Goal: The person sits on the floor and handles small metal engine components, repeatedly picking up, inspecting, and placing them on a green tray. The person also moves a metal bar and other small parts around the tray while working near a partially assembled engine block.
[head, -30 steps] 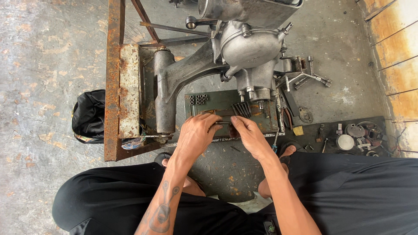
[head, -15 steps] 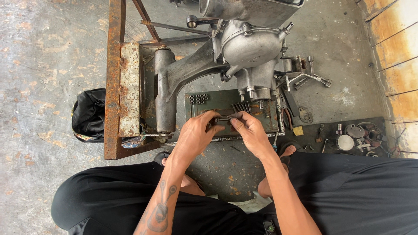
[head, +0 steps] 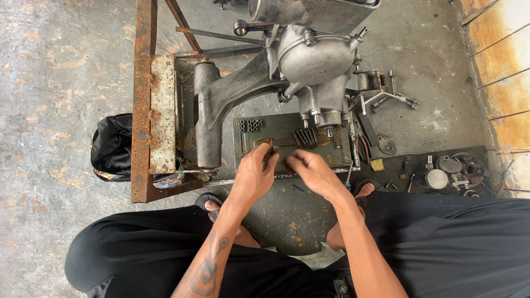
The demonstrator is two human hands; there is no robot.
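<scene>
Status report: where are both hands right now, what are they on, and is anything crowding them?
Left hand and right hand both down on the green tray, fingers on small parts. Engine overhangs tray's far edge. Grip unclear.

Single head view looks steeply down, close; floor fills the background

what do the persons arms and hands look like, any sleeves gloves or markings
Both arms are bare to past the elbow, with no sleeves in view. The left hand and right hand wear no gloves, and no rings or watch show. The left forearm carries a dark tattoo with rounded shapes. Black trousers cover the legs.
</scene>
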